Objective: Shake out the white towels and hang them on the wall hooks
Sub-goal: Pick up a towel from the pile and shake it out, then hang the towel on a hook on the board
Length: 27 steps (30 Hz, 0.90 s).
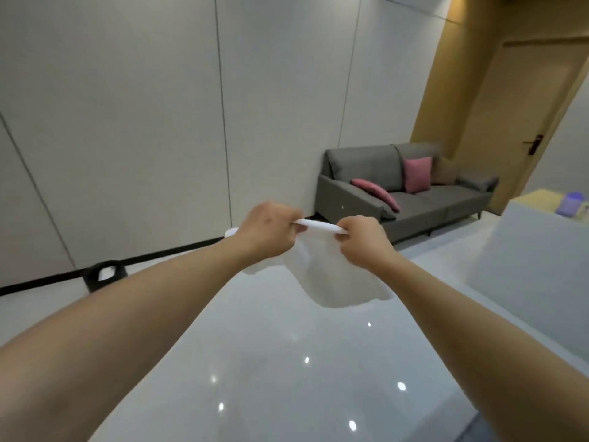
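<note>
Both hands, left hand [269, 229] and right hand [363, 239], grip a white towel [331, 279]

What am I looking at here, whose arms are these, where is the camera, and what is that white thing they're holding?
There is no machine here: a person wears a camera on the head, so you see their own bare arms reaching forward. The left hand and the right hand each grip the top edge of a white towel, which hangs in the air between them above a glossy pale floor. At the foot of the light panelled wall stands a dark basket with something white inside. Further back is a grey sofa with pink cushions, beside a wooden door. No wall hooks are in view.
</note>
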### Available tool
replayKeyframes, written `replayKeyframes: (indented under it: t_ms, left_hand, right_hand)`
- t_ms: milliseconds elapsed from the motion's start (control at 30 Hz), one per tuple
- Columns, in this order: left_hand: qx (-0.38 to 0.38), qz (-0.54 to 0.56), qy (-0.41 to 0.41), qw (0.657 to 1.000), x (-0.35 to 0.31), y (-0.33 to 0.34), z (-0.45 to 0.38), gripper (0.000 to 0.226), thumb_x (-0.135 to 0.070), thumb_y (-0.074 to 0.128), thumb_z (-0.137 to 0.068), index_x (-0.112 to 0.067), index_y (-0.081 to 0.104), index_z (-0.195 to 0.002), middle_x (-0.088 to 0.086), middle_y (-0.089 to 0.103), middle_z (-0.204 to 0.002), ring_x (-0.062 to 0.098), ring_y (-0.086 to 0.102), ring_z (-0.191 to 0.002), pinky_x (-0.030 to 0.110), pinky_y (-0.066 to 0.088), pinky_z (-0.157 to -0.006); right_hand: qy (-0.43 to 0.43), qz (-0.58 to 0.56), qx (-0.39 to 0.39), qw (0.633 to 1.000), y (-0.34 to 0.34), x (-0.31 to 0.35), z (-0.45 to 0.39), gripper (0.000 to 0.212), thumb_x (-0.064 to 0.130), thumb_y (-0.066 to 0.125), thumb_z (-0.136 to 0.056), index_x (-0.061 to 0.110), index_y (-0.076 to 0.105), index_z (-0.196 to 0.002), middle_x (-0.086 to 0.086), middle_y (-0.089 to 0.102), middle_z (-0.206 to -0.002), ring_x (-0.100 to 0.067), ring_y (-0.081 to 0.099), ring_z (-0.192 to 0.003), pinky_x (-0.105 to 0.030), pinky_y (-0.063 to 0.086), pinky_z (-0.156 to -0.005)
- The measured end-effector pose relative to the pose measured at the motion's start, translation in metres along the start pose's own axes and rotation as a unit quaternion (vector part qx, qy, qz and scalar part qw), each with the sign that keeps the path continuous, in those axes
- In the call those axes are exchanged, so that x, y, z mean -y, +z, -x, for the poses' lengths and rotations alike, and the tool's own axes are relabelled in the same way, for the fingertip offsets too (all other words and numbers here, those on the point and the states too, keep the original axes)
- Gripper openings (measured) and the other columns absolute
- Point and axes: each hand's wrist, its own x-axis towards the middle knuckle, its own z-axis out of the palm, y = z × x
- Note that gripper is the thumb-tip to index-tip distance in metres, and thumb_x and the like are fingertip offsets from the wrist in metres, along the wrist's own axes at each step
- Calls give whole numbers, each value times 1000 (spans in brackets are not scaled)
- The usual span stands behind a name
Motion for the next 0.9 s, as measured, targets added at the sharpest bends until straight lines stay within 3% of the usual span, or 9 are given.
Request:
replayKeyframes:
  t_ms: [133, 233, 433, 567, 767, 900]
  left_hand:
    - [-54, 13, -94, 994, 56, -28, -13, 15, -23, 57, -91, -15, 69, -87, 7, 68, -79, 29, 57, -76, 33, 41, -66]
    - [-74, 0, -116, 990, 109, -45, -4, 12, -22, 56, -89, -16, 64, -83, 3, 65, -77, 28, 57, -75, 32, 39, -63]
    - [-95, -62, -152, 982, 264, -104, 26, 17, -25, 53, -92, -14, 65, -90, 5, 67, -83, 29, 60, -80, 37, 47, -69]
    - [-90, -109, -171, 975, 369, -162, 50, 20, -33, 53, -95, -18, 67, -95, 3, 68, -87, 27, 61, -84, 31, 40, -67]
    - [-78, -111, -207, 969, 508, -253, 102, 23, -48, 59, -88, -28, 63, -98, -8, 64, -90, 17, 59, -86, 36, 50, -75]
    - [-101, -115, -272, 950, 591, -286, 152, 40, -63, 46, -91, -32, 60, -110, -14, 60, -101, 11, 57, -92, 30, 48, -79]
  right_hand:
    - [-118, -27, -95, 988, 33, 82, -52, 18, 23, 52, -91, 22, 70, -95, -2, 68, -80, -27, 60, -76, -34, 45, -62]
    - [-137, -83, -122, 980, 67, 149, -80, 20, 19, 50, -90, 19, 70, -92, -1, 69, -79, -25, 59, -74, -32, 39, -59]
    - [-169, -78, -89, 978, 142, 301, -139, 13, 10, 43, -85, 19, 50, -78, 6, 49, -66, -18, 47, -60, -29, 25, -47]
    - [-217, -107, -62, 968, 183, 412, -167, 12, 11, 41, -87, 19, 47, -81, 3, 52, -72, -21, 49, -65, -31, 29, -51]
    - [-280, -127, -23, 951, 235, 556, -205, 19, 6, 42, -81, 18, 52, -92, -1, 53, -76, -30, 53, -73, -33, 39, -60]
    - [-329, -134, 15, 935, 281, 651, -229, 20, 10, 44, -80, 20, 53, -95, -7, 64, -87, -32, 59, -80, -36, 48, -66]
